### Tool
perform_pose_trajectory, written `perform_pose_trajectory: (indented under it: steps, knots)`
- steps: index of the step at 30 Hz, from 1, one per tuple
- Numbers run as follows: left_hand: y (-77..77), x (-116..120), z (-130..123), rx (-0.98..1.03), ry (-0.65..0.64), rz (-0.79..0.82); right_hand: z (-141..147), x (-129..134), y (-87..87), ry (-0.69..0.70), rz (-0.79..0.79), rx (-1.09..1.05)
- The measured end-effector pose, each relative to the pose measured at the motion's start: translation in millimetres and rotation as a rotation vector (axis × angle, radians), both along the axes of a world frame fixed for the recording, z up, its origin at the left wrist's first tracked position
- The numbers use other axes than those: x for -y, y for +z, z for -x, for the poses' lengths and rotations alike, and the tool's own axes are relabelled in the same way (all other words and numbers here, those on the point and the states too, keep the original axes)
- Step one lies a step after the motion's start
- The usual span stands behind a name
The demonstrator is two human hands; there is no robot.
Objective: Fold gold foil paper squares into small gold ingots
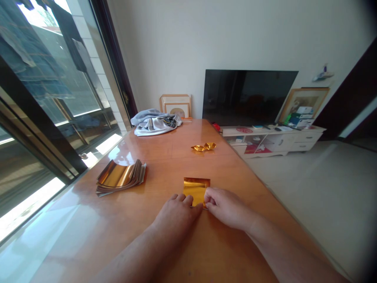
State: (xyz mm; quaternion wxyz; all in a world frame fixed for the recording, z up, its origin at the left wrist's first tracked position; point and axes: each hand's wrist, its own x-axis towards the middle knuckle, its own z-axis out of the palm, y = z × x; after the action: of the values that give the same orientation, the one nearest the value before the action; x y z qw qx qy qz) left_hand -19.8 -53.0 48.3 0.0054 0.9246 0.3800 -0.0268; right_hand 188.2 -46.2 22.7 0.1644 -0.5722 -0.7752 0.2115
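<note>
A sheet of gold foil paper (194,189) lies on the table in front of me, its near edge partly covered by my fingers. My left hand (178,210) rests over the lower left of the sheet, fingers bent onto it and the thumb along the near edge. At the right edge, my right hand (225,204) has its fingers curled in and pinches the paper near the lower right corner. Farther up the table sits a folded gold paper piece (204,147), pointed at its ends. To the left is a stack of gold foil sheets (120,177), curving upward at its sides.
The glossy wooden table (159,161) carries a crumpled grey cloth (156,124) at its far end. A glass sliding door (59,78) runs along the left. Beyond the table's right edge stand a white TV cabinet (277,141) and a large television (249,98).
</note>
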Motion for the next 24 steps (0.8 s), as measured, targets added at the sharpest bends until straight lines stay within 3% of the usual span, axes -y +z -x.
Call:
perform_pose_trajectory:
  steps: [5, 10, 17, 24]
  knots:
    - [5.0, 3, 2, -0.006, -0.015, 0.009, -3, 1, 0.0, 0.023, 0.0, -0.018]
    - [4.5, 5, 4, 0.006, -0.02, -0.032, -8, 1, 13.8, 0.0, -0.048, 0.027]
    - [3.8, 6, 7, 0.011, -0.029, -0.068, 5, 22, 34.8, 0.137, -0.187, 0.247]
    - [1.8, 8, 10, 0.03, -0.029, -0.079, 26, 43, 31.3, 0.183, -0.181, 0.45]
